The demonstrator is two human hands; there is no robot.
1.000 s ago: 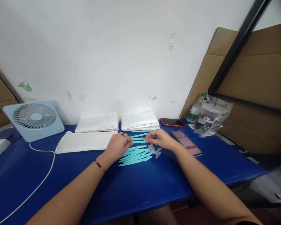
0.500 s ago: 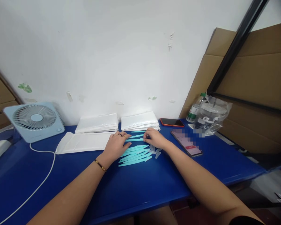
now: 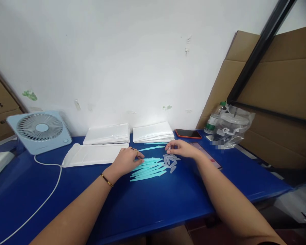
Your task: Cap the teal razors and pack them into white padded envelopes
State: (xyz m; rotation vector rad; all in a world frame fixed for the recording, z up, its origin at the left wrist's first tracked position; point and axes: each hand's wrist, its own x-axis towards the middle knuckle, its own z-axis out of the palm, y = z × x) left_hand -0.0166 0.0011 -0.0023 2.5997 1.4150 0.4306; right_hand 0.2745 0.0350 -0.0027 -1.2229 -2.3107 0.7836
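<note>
My left hand (image 3: 127, 159) is at the handle ends of several turquoise eyebrow razors (image 3: 149, 170), which lie side by side in a loose row. Its thumb and fingers close on the handle of the topmost razor in this row, partly hidden by the hand. My right hand (image 3: 180, 148) is just above a small pile of clear plastic caps (image 3: 170, 160), to the right of the razor heads. Its fingertips pinch what looks like another clear cap. Two more turquoise razors (image 3: 151, 147) lie apart, farther back near the white packets.
Two stacks of white packets (image 3: 107, 133) stand against the wall, and a flat white packet (image 3: 91, 154) lies before them. A light-blue fan (image 3: 40, 131) is at left. Rightward are a red-edged phone (image 3: 188, 133), another phone (image 3: 206, 154), a bottle (image 3: 212, 120) and a bagged cup (image 3: 231, 124).
My right hand has moved right, away from the razor between both hands, to above the caps. My left hand has come slightly nearer to the razor row. More of the cap pile now shows.
</note>
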